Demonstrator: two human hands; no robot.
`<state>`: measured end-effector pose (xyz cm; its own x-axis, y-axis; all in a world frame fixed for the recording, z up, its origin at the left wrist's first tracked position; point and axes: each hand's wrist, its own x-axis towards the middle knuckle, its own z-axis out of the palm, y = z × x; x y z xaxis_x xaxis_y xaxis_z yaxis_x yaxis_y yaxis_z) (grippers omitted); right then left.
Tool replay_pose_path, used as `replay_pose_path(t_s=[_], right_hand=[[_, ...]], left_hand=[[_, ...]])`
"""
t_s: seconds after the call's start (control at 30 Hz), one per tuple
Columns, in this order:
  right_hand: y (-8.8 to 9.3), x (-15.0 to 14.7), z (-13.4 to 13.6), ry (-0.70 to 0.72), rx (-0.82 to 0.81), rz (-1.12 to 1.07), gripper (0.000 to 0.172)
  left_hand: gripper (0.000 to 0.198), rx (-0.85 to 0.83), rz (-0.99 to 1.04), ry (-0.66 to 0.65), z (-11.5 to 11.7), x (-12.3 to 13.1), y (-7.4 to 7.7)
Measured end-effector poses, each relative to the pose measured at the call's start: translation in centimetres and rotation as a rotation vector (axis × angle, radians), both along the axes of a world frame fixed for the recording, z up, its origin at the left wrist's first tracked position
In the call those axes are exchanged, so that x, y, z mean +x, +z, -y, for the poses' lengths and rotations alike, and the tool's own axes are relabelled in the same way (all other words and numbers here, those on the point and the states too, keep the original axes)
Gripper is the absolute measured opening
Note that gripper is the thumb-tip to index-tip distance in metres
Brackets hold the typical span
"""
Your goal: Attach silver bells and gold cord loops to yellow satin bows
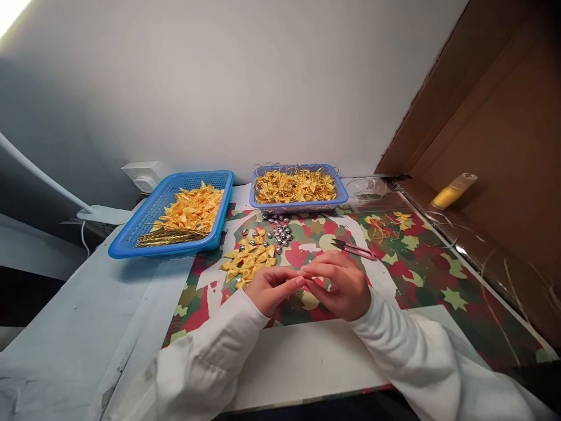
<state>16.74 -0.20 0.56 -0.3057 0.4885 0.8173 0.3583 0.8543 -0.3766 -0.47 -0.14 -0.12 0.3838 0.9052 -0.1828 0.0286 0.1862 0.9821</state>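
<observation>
Snips (360,251) lie beyond the right hand (339,283), silver bells (284,230) beside yellow bows (249,261).

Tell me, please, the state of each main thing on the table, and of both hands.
Left hand: fingers bent, grip unclear
Right hand: fingers bent, grip unclear
Larger blue basket: partly filled
Smaller basket: heaped full
Loose yellow bows: piled
Silver pieces: loosely clustered
Snips: lying down, unheld
Loose thread: tangled
</observation>
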Motion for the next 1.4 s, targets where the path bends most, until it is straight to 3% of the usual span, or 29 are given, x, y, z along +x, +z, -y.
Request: replay_pose_path(t_s=[0.23,0.37,0.7,1.4], right_hand=[[0.2,0.1,0.3,0.059,-0.192,-0.045,0.045],[0.9,0.2,0.5,-0.005,-0.289,-0.094,0.032],[0.2,0.2,0.1,-0.049,-0.262,-0.007,0.006],[0.4,0.5,-0.1,-0.076,-0.353,-0.005,0.010]], left_hand=[[0.038,-0.082,0.098,0.096,-0.2,0.0,-0.3],[0.038,-0.047,0.085,0.139,-0.2,-0.1,-0.5],[0.035,0.017,0.055,0.121,-0.1,0.0,-0.6],[0.033,0.062,0.034,0.189,-0.4,-0.2,-0.6]])
